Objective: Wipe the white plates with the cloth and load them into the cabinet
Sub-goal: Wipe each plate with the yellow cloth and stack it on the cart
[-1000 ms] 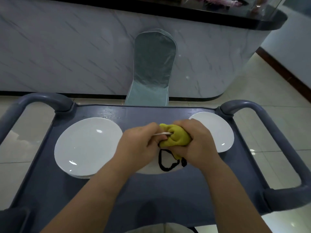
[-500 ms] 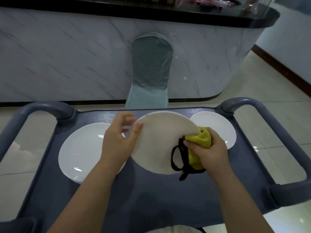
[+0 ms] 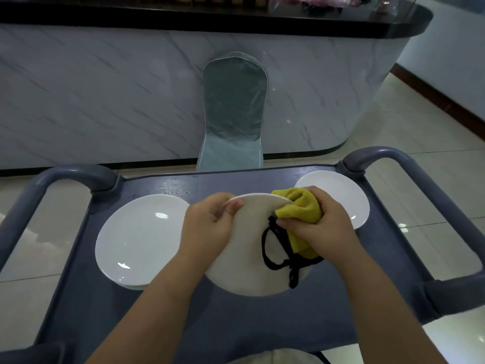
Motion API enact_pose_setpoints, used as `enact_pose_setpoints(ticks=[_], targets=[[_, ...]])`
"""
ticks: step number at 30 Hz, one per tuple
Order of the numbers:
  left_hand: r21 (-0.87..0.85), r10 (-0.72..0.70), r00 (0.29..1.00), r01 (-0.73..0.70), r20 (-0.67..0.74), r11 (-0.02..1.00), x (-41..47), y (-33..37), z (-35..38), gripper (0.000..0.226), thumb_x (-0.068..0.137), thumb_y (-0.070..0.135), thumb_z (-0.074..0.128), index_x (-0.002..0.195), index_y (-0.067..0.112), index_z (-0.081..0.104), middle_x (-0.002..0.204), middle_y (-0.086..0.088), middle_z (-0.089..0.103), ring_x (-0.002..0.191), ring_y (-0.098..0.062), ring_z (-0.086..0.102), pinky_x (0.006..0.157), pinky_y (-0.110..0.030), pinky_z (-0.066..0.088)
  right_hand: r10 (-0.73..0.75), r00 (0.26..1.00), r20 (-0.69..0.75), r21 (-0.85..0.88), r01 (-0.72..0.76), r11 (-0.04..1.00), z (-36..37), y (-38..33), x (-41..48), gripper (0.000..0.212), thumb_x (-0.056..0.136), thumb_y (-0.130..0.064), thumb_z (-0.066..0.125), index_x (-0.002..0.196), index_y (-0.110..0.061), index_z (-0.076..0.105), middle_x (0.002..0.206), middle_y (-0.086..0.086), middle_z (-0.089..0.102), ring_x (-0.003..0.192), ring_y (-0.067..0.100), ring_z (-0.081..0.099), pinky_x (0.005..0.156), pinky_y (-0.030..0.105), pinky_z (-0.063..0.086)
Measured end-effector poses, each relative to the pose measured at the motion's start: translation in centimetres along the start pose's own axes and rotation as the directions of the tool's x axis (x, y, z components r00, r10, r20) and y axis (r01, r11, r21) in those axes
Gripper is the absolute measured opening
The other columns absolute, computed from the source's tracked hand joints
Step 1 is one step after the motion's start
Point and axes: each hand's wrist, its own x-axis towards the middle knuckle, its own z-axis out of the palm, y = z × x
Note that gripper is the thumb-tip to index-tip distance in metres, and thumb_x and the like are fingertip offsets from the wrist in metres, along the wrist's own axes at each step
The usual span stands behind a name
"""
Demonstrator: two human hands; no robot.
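My left hand [image 3: 210,224] grips the far left rim of a white plate [image 3: 246,261], which is tilted up above the cart with its underside toward me. My right hand [image 3: 317,227] holds a bunched yellow cloth [image 3: 299,208] with a black cord loop [image 3: 278,256] against the plate's upper right edge. Another white plate [image 3: 139,240] lies flat on the cart at the left, on top of at least one more. A third white plate [image 3: 338,190] lies at the right, partly hidden behind my right hand.
The plates rest on a dark grey service cart [image 3: 262,319] with rounded handles at left [image 3: 47,185] and right [image 3: 409,169]. Beyond it stands a covered chair [image 3: 233,114] against a marble-fronted counter [image 3: 105,88]. Tiled floor lies on both sides.
The plate has been turned over and lifted. My left hand went from open fingers at the rim to a closed grip. The cloth slid from the plate's right side up to its top edge.
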Motion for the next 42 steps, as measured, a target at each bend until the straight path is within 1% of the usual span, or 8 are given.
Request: enact_pose_setpoints(ticks=[4, 10, 17, 23, 29, 35, 39, 42], targets=[[-0.088, -0.313, 0.943, 0.305, -0.111, 0.948, -0.2, -2.4, -0.9, 0.026, 0.092, 0.037, 0.061, 0.074, 0.02, 0.07, 0.062, 0.004, 0.062, 0.057, -0.004, 0.049, 0.058, -0.024, 0.042, 0.268, 0.96, -0.078, 0.316, -0.231, 0.92, 2.7, 3.3, -1.8, 0.039, 0.059, -0.031, 0.088, 0.091, -0.039, 0.069, 0.091, -0.013, 0.073, 0.084, 0.004, 0.067, 0.07, 0.019, 0.051], [0.352, 0.252, 0.952, -0.299, 0.174, 0.887, -0.6, 0.1, 0.3, 0.03, 0.086, 0.046, 0.052, 0.068, 0.027, 0.068, 0.055, 0.005, 0.058, 0.05, -0.015, 0.054, 0.046, -0.024, 0.043, -0.118, 0.979, 0.167, -0.196, 0.15, 0.969, 3.0, 1.2, -0.1, 0.042, 0.06, -0.047, 0.084, 0.095, -0.039, 0.063, 0.088, -0.018, 0.065, 0.084, 0.003, 0.06, 0.074, 0.019, 0.047], [-0.008, -0.081, 0.985, 0.08, -0.151, 0.997, 0.5, 0.2, -2.8, 0.015, 0.088, 0.038, 0.06, 0.076, 0.036, 0.067, 0.064, 0.022, 0.064, 0.063, 0.003, 0.058, 0.056, -0.007, 0.038, 0.076, 0.996, 0.048, 0.028, -0.077, 0.997, 0.8, 2.5, -0.6, 0.043, 0.058, -0.03, 0.092, 0.091, -0.039, 0.065, 0.089, -0.02, 0.068, 0.083, -0.002, 0.063, 0.07, 0.018, 0.046], [0.411, 0.367, 0.924, -0.377, 0.106, 0.83, -1.0, 1.5, -0.3, 0.034, 0.089, 0.043, 0.055, 0.071, 0.02, 0.072, 0.055, 0.006, 0.056, 0.05, -0.016, 0.05, 0.047, -0.025, 0.04, -0.212, 0.963, 0.166, -0.292, 0.254, 0.922, 2.3, 0.2, 0.2, 0.044, 0.06, -0.056, 0.078, 0.094, -0.035, 0.061, 0.084, -0.021, 0.06, 0.083, 0.004, 0.056, 0.072, 0.018, 0.044], [0.044, 0.031, 0.986, -0.024, -0.167, 0.999, 0.4, 1.1, -2.7, 0.019, 0.088, 0.045, 0.056, 0.08, 0.034, 0.069, 0.073, 0.02, 0.066, 0.067, -0.001, 0.058, 0.059, -0.014, 0.042, 0.007, 1.0, -0.005, 0.032, -0.007, 0.999, 0.3, 1.5, -0.8, 0.044, 0.059, -0.031, 0.091, 0.092, -0.038, 0.063, 0.091, -0.017, 0.068, 0.084, 0.002, 0.063, 0.068, 0.014, 0.047], [0.397, 0.47, 0.874, -0.479, 0.127, 0.783, -0.6, 1.9, 0.7, 0.031, 0.09, 0.04, 0.056, 0.077, 0.019, 0.075, 0.062, 0.002, 0.065, 0.055, -0.022, 0.059, 0.049, -0.032, 0.047, -0.318, 0.938, 0.136, -0.37, 0.346, 0.862, 1.7, -0.3, 0.1, 0.047, 0.061, -0.048, 0.078, 0.1, -0.025, 0.065, 0.087, -0.02, 0.055, 0.08, 0.005, 0.049, 0.072, 0.021, 0.041], [-0.031, 0.027, 0.969, -0.036, -0.245, 0.999, -0.2, 1.4, -1.0, 0.022, 0.088, 0.044, 0.056, 0.075, 0.033, 0.07, 0.068, 0.017, 0.065, 0.062, 0.001, 0.057, 0.059, -0.015, 0.044, -0.159, 0.982, -0.098, 0.033, 0.163, 0.986, 0.0, -0.7, 0.8, 0.042, 0.057, -0.044, 0.086, 0.092, -0.039, 0.064, 0.087, -0.016, 0.068, 0.083, 0.002, 0.063, 0.071, 0.011, 0.047], [-0.442, -0.432, 0.808, 0.242, -0.401, 0.864, -0.2, 1.0, 0.2, 0.031, 0.096, 0.043, 0.054, 0.074, 0.024, 0.067, 0.061, 0.018, 0.058, 0.057, 0.004, 0.05, 0.054, -0.01, 0.042, 0.123, 0.969, -0.216, 0.438, -0.017, 0.899, 2.3, 1.4, -0.6, 0.038, 0.06, -0.031, 0.089, 0.091, -0.037, 0.068, 0.092, -0.011, 0.073, 0.085, 0.006, 0.069, 0.07, 0.017, 0.054]])
